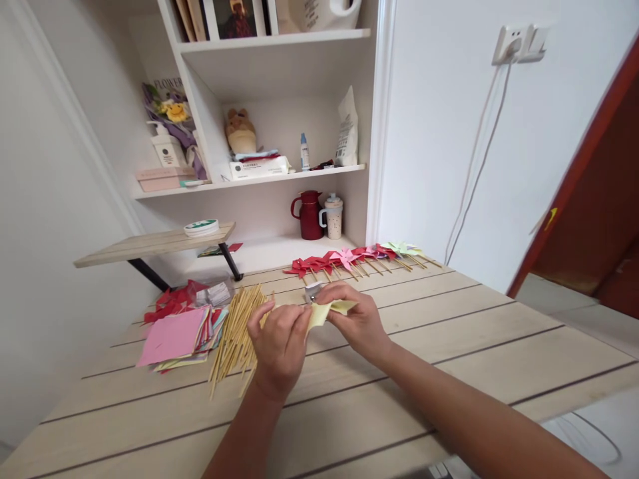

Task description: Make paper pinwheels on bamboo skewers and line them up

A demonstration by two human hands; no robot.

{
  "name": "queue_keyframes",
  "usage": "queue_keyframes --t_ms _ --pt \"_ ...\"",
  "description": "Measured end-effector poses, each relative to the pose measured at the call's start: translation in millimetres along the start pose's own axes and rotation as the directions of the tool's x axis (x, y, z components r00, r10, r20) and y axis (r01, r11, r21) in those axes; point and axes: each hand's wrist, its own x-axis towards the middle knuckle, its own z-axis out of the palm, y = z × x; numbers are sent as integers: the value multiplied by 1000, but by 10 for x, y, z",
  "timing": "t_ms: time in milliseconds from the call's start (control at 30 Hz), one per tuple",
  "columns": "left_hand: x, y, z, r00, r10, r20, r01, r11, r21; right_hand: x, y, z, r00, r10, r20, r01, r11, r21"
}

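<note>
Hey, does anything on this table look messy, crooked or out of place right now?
Nothing looks damaged or spilled. The wooden sticks lie in a loose fanned heap, and the coloured paper squares beside them are stacked unevenly. The finished pinwheels sit in a fairly neat row. Both hands, left hand and right hand, hold a yellow paper piece.

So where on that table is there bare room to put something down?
The near planks of the table and the stretch right of the right hand are bare. It is crowded left of the left hand: wooden sticks, the paper stack, and finished pinwheels along the back edge.
</note>
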Motion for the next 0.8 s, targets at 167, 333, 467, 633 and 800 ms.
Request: queue_keyframes --t_ms 167,333,467,633,800 --pt "-6 -2 -27 1000 23 16 -23 999 -25 8 -17 -16 996 -85 14 86 995 -46" --pt "2 -5 -45 999 48 9 -48 999 -23 8 -31 -26 997 -77 3 77 995 -70" --pt "-1 -8 -43 998 57 -1 -57 998 -29 28 -42 -33 992 -119 34 122 989 -84" --pt "0 5 -48 998 65 -3 -65 997 -37 48 -50 -44 986 -159 43 162 983 -89" --pt "2 23 -45 998 60 4 -60 997 -48 54 -47 -56 982 -174 73 182 976 -123"
